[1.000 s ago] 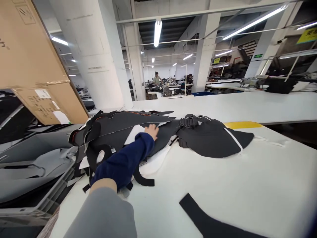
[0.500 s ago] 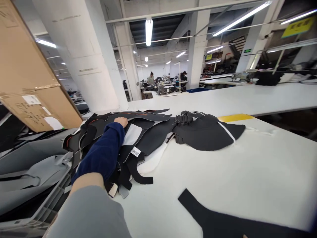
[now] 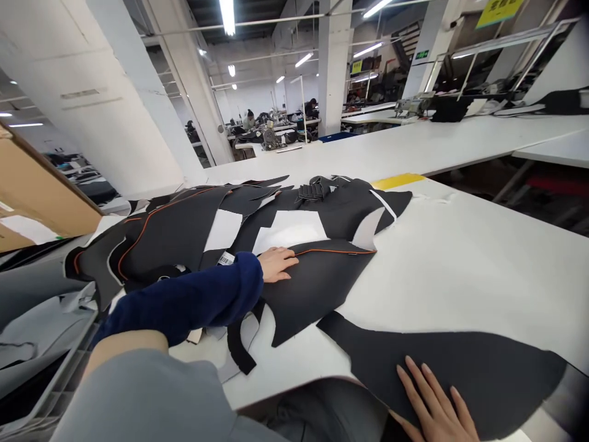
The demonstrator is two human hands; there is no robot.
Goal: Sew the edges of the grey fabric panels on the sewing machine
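My left hand (image 3: 278,264), in a navy sleeve cover, grips a dark grey fabric panel (image 3: 322,279) by its upper edge, where orange piping runs. Its fingers lie over the top face and the thumb is hidden. The panel's far right corner curls up and shows a pale back. Lower right, my right hand (image 3: 437,402) rests flat with fingers spread on another dark fabric panel (image 3: 464,362), close to the table's near edge. Left of my left hand lies a pile of dark cut panels (image 3: 179,221), some with orange piping, and a white barcode label (image 3: 226,258).
Behind the panels is a bunched dark piece with a white strip (image 3: 384,205). A yellow strip (image 3: 398,181) marks the white table (image 3: 460,270). Cardboard boxes (image 3: 41,190) and a grey crate (image 3: 50,393) stand left, beside a pillar (image 3: 105,92). Two people work far off.
My left hand has come nearer and to the right from the pile, bringing the orange-piped panel along. My right hand now shows on the lower panel, which has shifted left and up in view.
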